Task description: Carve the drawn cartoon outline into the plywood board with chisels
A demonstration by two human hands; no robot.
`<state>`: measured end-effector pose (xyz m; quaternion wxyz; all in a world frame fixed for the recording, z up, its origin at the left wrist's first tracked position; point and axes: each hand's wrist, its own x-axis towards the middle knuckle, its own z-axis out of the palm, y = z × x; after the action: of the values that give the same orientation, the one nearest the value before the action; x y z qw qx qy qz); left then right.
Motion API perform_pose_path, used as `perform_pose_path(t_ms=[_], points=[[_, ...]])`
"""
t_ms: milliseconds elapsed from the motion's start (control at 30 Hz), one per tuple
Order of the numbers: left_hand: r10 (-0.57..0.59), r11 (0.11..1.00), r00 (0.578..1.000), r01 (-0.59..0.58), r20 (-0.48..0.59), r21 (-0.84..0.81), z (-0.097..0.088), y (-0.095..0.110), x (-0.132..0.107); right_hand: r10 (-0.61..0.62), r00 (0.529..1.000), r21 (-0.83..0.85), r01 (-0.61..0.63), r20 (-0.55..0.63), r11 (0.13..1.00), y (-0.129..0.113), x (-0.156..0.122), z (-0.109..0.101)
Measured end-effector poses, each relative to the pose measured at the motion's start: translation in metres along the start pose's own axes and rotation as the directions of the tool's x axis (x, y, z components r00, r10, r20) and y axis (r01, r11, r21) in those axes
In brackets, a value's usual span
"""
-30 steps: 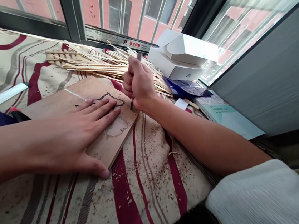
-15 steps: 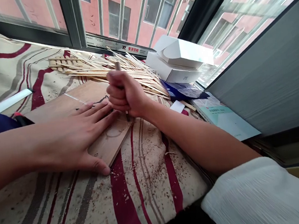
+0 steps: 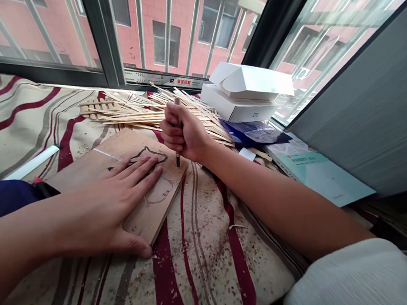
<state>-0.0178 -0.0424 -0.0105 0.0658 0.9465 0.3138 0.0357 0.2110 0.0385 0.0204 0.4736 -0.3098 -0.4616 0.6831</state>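
A flat wooden board point(image 3: 159, 211) lies on the striped cloth, with a dark outline drawn near its far edge and a fainter rounded one closer to me. My left hand point(image 3: 121, 203) rests flat on it, fingers spread, thumb over the near edge. In a fist, my right hand point(image 3: 186, 132) grips a slim metal chisel point(image 3: 178, 159) nearly upright. Its lower tip points down at the board's right corner; whether it touches the wood I cannot tell. Most of the chisel's shaft is hidden by my fingers.
Wood crumbs are scattered over the striped cloth point(image 3: 217, 273). Behind the board lies a pile of thin wooden sticks point(image 3: 136, 116). A white box point(image 3: 248, 93), a dark blue packet point(image 3: 255, 134) and a book point(image 3: 323, 173) are at the right, near the barred window. A white strip point(image 3: 31, 162) lies left.
The view has tilted up a little. My right hand, with the chisel, has shifted right, away from my left fingertips, uncovering more of the drawn outline. My left hand stays on the board.
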Motion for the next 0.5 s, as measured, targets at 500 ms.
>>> perform_pose_path(t_ms=[500], points=[[0.012, 1.0, 0.992, -0.015, 0.128, 0.022, -0.004, -0.008, 0.013, -0.015, 0.997, -0.063, 0.01, -0.072, 0.998, 0.008, 0.007, 0.017]])
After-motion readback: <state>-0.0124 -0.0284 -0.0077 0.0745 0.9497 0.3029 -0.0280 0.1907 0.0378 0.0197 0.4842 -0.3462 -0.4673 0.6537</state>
